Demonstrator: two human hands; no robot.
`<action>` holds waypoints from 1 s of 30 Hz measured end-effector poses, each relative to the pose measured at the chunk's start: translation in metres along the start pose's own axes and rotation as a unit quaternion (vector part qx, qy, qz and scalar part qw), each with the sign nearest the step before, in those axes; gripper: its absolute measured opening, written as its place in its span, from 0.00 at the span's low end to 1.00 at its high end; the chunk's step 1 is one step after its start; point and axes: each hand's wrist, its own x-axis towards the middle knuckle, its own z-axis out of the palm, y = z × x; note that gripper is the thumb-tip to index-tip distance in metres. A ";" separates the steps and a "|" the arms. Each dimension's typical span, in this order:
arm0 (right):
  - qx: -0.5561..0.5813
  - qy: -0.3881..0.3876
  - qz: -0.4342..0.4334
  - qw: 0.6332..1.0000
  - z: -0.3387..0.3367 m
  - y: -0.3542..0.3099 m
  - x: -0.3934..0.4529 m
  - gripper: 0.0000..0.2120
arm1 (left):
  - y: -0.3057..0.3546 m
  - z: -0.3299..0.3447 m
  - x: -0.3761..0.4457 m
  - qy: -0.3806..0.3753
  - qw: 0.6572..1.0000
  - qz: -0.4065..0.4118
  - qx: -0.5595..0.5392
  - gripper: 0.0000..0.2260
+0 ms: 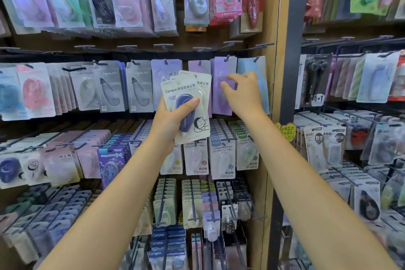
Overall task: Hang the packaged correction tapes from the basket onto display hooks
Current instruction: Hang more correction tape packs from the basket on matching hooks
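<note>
— Left hand [173, 116]?
— Curled round a small fanned stack of cream packaged correction tapes [186, 105], thumb pressed flat across the dark blue dispenser on the front card, fingers hidden behind. Held upright, in front of the middle row of hanging packs.
— And the right hand [242, 92]?
— Raised just right of that stack, fingers bent and a little spread, tips against the purple hanging pack [223, 85] on its display hook [228, 57]. Thumb to the left, on the pack's face. Hard to tell whether pinching the card or only touching it.
— Neighbours on that row?
— Pale blue pack [252, 68] just right of the purple one, partly behind the wrist; lilac pack [198, 68] just left, partly behind the held stack.
— Basket?
— Out of view.
</note>
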 end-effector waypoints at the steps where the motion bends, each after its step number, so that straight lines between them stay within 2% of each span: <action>1: 0.007 0.017 -0.020 1.000 -0.004 -0.002 -0.011 0.15 | 0.000 -0.002 -0.003 0.003 1.000 -0.002 -0.002 0.30; 3: 0.070 0.049 -0.043 0.995 -0.011 -0.005 -0.041 0.11 | -0.001 -0.006 -0.011 0.011 1.000 -0.006 -0.010 0.32; 4: 0.134 0.032 -0.028 0.990 -0.014 -0.007 -0.059 0.09 | -0.002 -0.009 -0.017 0.007 1.000 -0.005 -0.010 0.33; 6: 0.268 -0.076 0.023 0.960 -0.015 -0.015 -0.096 0.09 | -0.007 -0.015 -0.032 -0.003 1.000 -0.005 0.002 0.31; 7: 0.299 -0.136 0.034 0.944 -0.013 -0.019 -0.113 0.09 | -0.010 -0.018 -0.041 -0.006 1.000 -0.010 0.008 0.28; 10: 0.284 -0.218 0.022 0.933 0.006 -0.027 -0.157 0.12 | -0.025 -0.030 -0.071 0.006 0.999 -0.044 0.021 0.21; 12: 0.301 -0.243 0.052 0.921 0.021 -0.025 -0.180 0.10 | -0.035 -0.041 -0.093 0.025 0.996 -0.079 0.031 0.24; 15: 0.366 -0.284 0.117 0.878 0.041 -0.021 -0.211 0.06 | -0.050 -0.070 -0.120 0.053 0.990 -0.119 0.050 0.28; 17: 0.425 -0.289 0.181 0.838 0.056 -0.022 -0.226 0.07 | -0.058 -0.093 -0.132 0.074 0.987 -0.133 0.059 0.22; 18: 0.435 -0.286 0.203 0.829 0.062 -0.023 -0.231 0.08 | -0.062 -0.103 -0.135 0.081 0.985 -0.135 0.065 0.20; 23: 0.414 -0.277 0.236 0.835 0.111 -0.047 -0.255 0.07 | -0.065 -0.167 -0.145 0.090 0.985 -0.117 0.093 0.20; 26: 0.439 -0.255 0.250 0.825 0.150 -0.077 -0.265 0.09 | -0.058 -0.222 -0.152 0.125 0.983 -0.102 0.087 0.24; 30: 0.445 -0.242 0.257 0.823 0.223 -0.133 -0.286 0.06 | -0.043 -0.325 -0.163 0.176 0.978 -0.099 0.049 0.17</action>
